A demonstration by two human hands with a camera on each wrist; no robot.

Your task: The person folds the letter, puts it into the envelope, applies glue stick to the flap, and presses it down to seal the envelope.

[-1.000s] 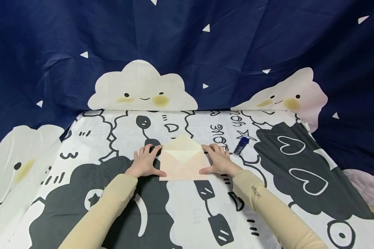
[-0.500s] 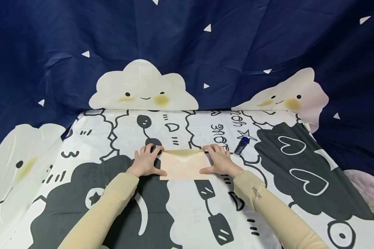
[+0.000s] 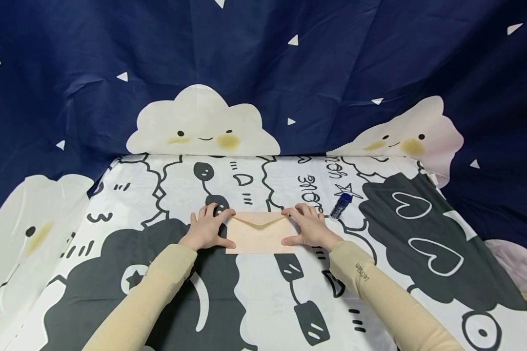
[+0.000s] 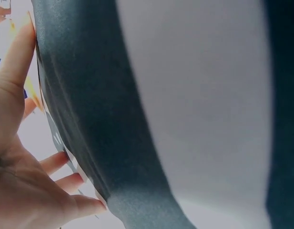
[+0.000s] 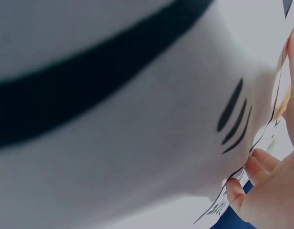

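Observation:
A pale pink envelope (image 3: 259, 241) lies flat on the printed cloth in the head view. Its pointed flap (image 3: 260, 219) is folded over toward the person, with the tip standing slightly off the body. At the envelope's left side is my left hand (image 3: 205, 229), fingers spread, index fingertip on the upper left corner and thumb at the lower left edge. Mirroring it, my right hand (image 3: 307, 228) touches the upper right corner with the index finger, thumb near the right edge. The wrist views show the left hand (image 4: 32, 191) and right hand (image 5: 275, 186) mostly beside blurred cloth.
A blue glue stick (image 3: 341, 205) with its cap on lies right of the right hand. The black-and-white cartoon cloth (image 3: 263, 302) covers the table, and a dark blue curtain (image 3: 263, 58) with clouds hangs behind its far edge.
The envelope's flap, earlier spread upward with its cream inside showing, has swung down toward the person onto the body. Both index fingers have shifted slightly inward over the top corners.

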